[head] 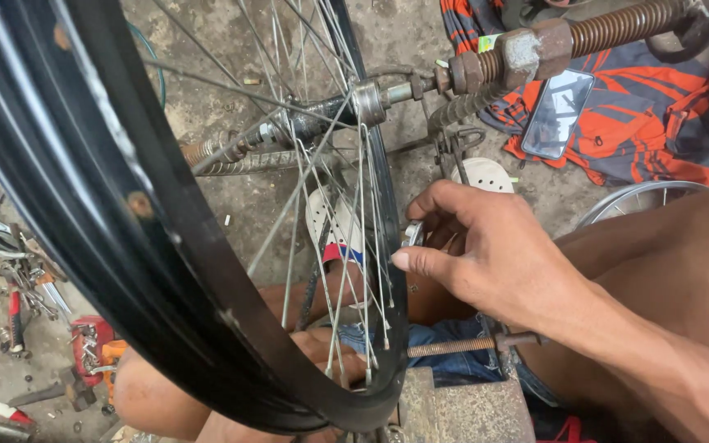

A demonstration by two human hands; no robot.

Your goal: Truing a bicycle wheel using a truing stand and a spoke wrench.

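Rim [166,271] of a black spoked wheel fills the left, its hub [354,102] on a threaded axle. The right hand [486,254] pinches a small silver tool [413,234] against the spokes. The left hand [334,357] lies behind the spokes, loosely open, touching them. A phone [557,113] rests on orange cloth [642,123].

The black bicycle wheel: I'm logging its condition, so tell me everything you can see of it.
The black bicycle wheel stands upright, mounted by its axle on a rusty threaded rod. Its bare rim, with no tyre, looks like worn painted metal with rust spots. Thin silvery spokes run to a metal hub. The right hand pinches at the rim's edge; the left hand lies behind the spokes, near the rim's bottom.
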